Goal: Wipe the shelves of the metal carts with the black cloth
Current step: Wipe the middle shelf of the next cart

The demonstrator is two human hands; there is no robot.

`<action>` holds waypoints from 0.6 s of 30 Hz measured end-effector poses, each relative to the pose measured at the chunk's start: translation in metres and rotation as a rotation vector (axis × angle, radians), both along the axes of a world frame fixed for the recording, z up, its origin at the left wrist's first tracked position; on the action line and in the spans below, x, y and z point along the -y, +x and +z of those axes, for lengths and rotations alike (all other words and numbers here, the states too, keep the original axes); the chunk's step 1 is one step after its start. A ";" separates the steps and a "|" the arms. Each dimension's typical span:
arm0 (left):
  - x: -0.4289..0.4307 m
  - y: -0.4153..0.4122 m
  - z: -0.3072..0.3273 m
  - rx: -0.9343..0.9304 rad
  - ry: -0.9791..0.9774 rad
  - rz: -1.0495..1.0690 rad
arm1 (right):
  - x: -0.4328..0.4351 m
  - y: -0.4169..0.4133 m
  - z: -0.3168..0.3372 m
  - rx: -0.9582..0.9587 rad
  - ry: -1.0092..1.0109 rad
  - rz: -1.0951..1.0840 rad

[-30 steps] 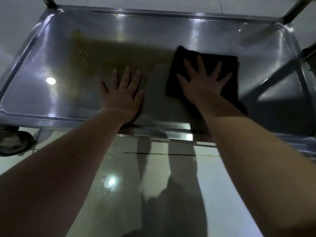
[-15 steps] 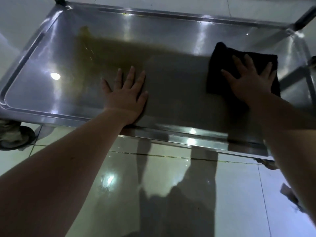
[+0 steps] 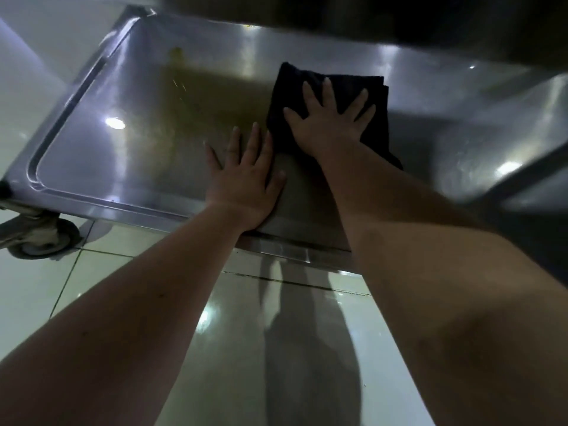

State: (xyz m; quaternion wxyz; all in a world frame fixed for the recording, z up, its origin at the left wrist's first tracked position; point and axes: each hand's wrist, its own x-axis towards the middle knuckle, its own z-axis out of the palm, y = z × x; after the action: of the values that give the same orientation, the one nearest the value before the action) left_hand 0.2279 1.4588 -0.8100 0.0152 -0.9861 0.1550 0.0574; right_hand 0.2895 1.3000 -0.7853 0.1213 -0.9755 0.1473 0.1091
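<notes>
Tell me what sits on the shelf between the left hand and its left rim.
Head view: nothing; bare steel from left hand to left rim, only a lamp reflection.

Bare shelf (image 3: pixel 101 155) lies open on my left, clear across to its raised rim (image 3: pixel 58 124). But my left hand (image 3: pixel 246 182) sits flat just beside the black cloth (image 3: pixel 335 87) under my right hand (image 3: pixel 325 124), blocking that way. Rightward the steel runs bare up to a slanted bar (image 3: pixel 528 176). Overhead, the upper shelf (image 3: pixel 399 20) hangs dark above my fingers.
</notes>
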 end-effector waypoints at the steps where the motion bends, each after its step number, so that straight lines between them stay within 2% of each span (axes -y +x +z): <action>1: 0.000 0.000 0.000 -0.001 -0.002 0.004 | -0.001 0.001 0.005 0.004 0.082 0.006; 3: 0.001 -0.001 0.001 0.004 -0.011 0.011 | 0.015 -0.012 0.014 0.097 0.217 -0.033; 4: 0.001 -0.001 0.001 0.007 -0.025 0.014 | 0.027 -0.025 0.015 0.160 0.204 -0.059; 6: 0.002 0.000 0.003 0.003 -0.059 0.021 | 0.053 -0.067 0.006 0.218 0.061 -0.109; 8: 0.002 0.000 0.004 0.012 -0.104 0.043 | 0.071 -0.108 -0.006 0.165 -0.070 -0.118; 12: 0.002 -0.001 0.007 0.040 -0.230 0.065 | 0.077 -0.125 -0.020 0.171 -0.152 -0.069; 15: 0.021 0.013 0.020 0.126 -0.351 -0.081 | 0.074 -0.119 -0.025 0.196 -0.154 -0.077; 18: 0.074 0.034 0.030 0.101 -0.269 -0.232 | 0.079 -0.119 -0.026 0.221 -0.141 -0.088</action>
State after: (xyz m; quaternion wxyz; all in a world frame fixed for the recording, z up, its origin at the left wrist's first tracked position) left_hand 0.2617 1.3846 -0.7802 -0.1025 -0.9565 0.2728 -0.0153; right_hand 0.1708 1.2214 -0.8115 0.0727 -0.9803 0.1832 -0.0149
